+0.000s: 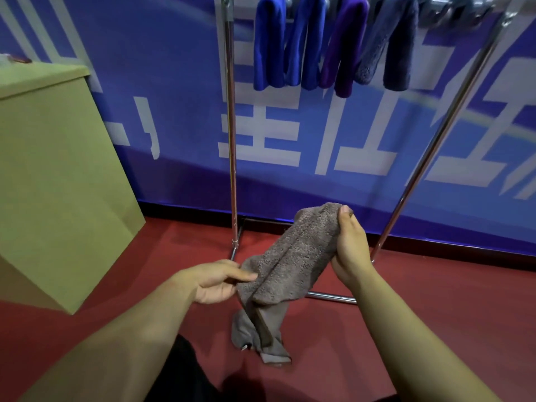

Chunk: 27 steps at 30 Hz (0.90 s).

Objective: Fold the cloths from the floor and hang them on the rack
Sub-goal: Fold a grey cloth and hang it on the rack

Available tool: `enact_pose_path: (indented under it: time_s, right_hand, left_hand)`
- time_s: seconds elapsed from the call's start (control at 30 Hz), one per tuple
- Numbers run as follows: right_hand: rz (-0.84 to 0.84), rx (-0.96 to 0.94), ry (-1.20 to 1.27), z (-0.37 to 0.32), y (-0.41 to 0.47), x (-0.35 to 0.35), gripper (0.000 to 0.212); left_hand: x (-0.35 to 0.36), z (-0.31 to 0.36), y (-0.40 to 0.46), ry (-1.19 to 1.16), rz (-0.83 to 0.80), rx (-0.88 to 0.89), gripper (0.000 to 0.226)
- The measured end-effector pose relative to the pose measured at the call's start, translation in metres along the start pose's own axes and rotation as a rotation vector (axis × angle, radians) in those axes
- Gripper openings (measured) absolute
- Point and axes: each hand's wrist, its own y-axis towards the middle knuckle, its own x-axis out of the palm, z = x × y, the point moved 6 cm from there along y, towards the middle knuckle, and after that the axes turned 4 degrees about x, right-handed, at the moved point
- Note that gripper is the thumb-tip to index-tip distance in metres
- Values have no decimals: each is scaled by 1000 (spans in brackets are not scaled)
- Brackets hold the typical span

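A grey-brown fluffy cloth [290, 262] hangs between my hands above the red floor, and its lower end droops down to about the floor. My right hand [349, 245] grips its upper end, thumb on top. My left hand [217, 282] pinches the cloth's left edge between thumb and fingers. Behind stands the chrome rack [232, 140]. Several folded cloths [333, 44], blue, purple and grey, hang over its top bar.
A tan cardboard box [58, 169] stands at the left on the red floor [406, 314]. A blue banner wall [174, 111] with white characters runs behind the rack. The rack's base bar [333, 297] lies on the floor under the cloth.
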Motion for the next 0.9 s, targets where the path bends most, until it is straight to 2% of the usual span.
enact_pose_path:
  time_s: [0.1,0.27,0.4,0.5,0.57,0.63,0.77,0.9]
  right_hand:
    - [-2,30,-7,0,3,-8,33]
    - [-12,148,-58,8,5,-24,33]
    - [-151,283,-56,21,4,-30,25]
    - [-294,372,-134,30,1,-35,48]
    - [-349,399,-214,35,-1,-41,59]
    - [-326,387,-305,36,-1,-49,59]
    - [-118,244,-481,27,8,-67,53]
    - [13,-27,-578,7,17,-72,20]
  left_hand:
    - [-5,3,0,40,41,16,50]
    - [0,17,-1,-9,124,190,35]
    - [0,29,1,124,304,353,24]
    - [-1,42,-2,310,402,468,23]
    - [-4,48,-6,343,471,546,21]
    - [-9,52,-11,335,540,600,20]
    - [-24,52,-17,327,681,585,22]
    - [-30,49,-16,220,748,554,36]
